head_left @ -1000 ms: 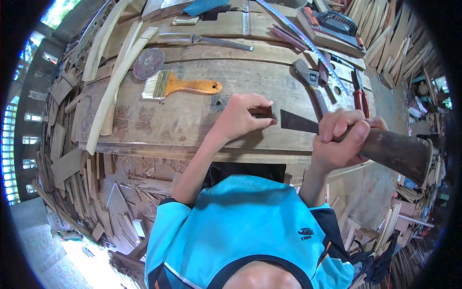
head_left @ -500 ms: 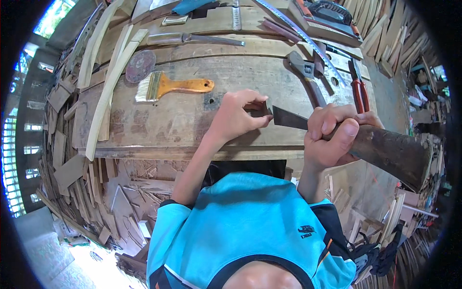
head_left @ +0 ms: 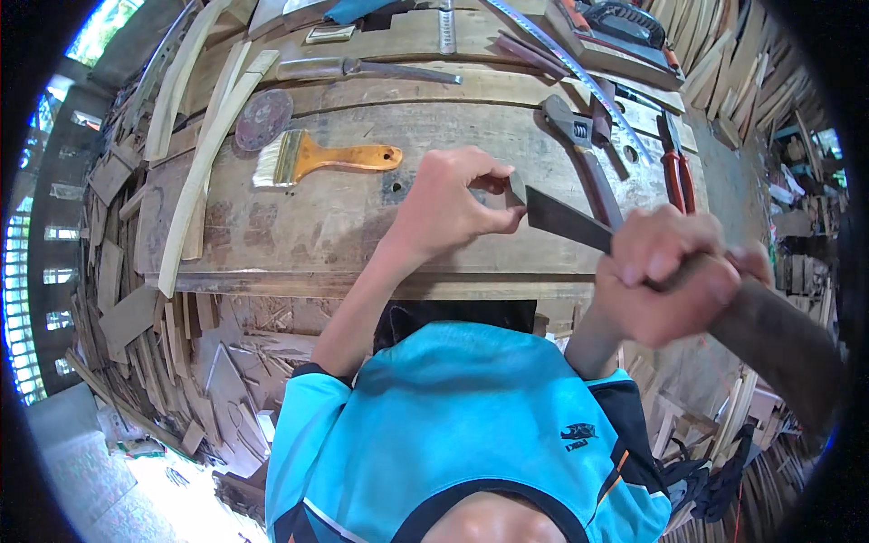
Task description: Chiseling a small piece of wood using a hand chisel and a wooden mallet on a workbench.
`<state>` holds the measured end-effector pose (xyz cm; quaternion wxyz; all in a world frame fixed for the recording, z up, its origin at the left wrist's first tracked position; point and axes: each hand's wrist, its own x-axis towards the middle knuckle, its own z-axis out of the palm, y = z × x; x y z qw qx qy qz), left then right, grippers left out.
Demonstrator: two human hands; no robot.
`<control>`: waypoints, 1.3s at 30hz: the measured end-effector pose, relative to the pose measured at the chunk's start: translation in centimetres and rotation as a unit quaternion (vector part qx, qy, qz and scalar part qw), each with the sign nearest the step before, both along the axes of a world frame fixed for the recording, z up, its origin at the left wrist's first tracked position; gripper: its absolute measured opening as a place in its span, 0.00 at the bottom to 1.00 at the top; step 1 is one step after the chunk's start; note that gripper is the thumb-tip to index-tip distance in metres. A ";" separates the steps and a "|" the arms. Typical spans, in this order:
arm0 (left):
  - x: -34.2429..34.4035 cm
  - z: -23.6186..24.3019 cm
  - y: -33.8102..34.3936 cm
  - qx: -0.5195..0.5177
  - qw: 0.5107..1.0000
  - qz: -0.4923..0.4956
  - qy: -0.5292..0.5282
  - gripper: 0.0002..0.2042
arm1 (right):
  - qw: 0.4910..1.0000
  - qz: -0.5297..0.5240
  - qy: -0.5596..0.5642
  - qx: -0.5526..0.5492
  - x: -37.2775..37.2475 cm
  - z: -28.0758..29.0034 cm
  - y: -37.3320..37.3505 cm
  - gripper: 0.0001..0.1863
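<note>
In the head view, the person's right grip (head_left: pixel 665 271) is wrapped firmly around a tool with a dark flat blade (head_left: pixel 570 219) and a thick brown handle (head_left: pixel 778 339), which runs out to the lower right and blurs. The blade lies over the front right part of the wooden counter (head_left: pixel 317 226), its end pointing left, just beside the left fingertips. The left grip (head_left: pixel 457 199) is curled above the counter, thumb and forefinger apart; something thin shows between them, but whether it is pinched can't be made out.

Beyond the blade lie an adjustable wrench (head_left: pixel 593 172) and red-handled pliers (head_left: pixel 671 172). Left of the left grip are a paintbrush (head_left: pixel 348 158), a round disc (head_left: pixel 263 119) and 2 crossing pale strips (head_left: pixel 213 158). A long wooden-handled tool (head_left: pixel 362 66) lies behind the paintbrush.
</note>
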<state>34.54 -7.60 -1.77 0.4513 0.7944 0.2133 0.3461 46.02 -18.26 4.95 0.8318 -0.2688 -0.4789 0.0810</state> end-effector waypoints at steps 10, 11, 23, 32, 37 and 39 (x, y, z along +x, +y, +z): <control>0.4 -0.3 0.6 0.021 0.999 -0.011 0.037 0.17 | 0.988 0.053 -0.110 -0.093 2.2 -1.1 -0.2 0.05; 0.4 -0.3 0.6 0.029 0.999 -0.013 0.012 0.17 | 0.994 0.073 -0.048 -0.065 2.3 -1.0 -0.5 0.05; 0.7 -0.2 0.0 0.037 0.999 -0.028 0.029 0.16 | 0.992 -0.086 0.014 -0.088 1.0 -1.6 0.0 0.11; 0.5 -0.6 -0.1 -0.027 0.997 -0.012 0.071 0.16 | 0.998 -0.019 0.027 -0.044 -0.2 0.7 0.3 0.09; 0.3 -0.7 -1.0 -0.012 1.000 -0.003 0.006 0.16 | 0.999 -0.004 0.041 -0.001 -0.1 0.8 -0.6 0.13; 0.4 -0.8 -0.9 -0.091 0.994 0.003 0.060 0.16 | 0.986 -0.118 -0.018 -0.120 -0.5 -0.5 0.6 0.14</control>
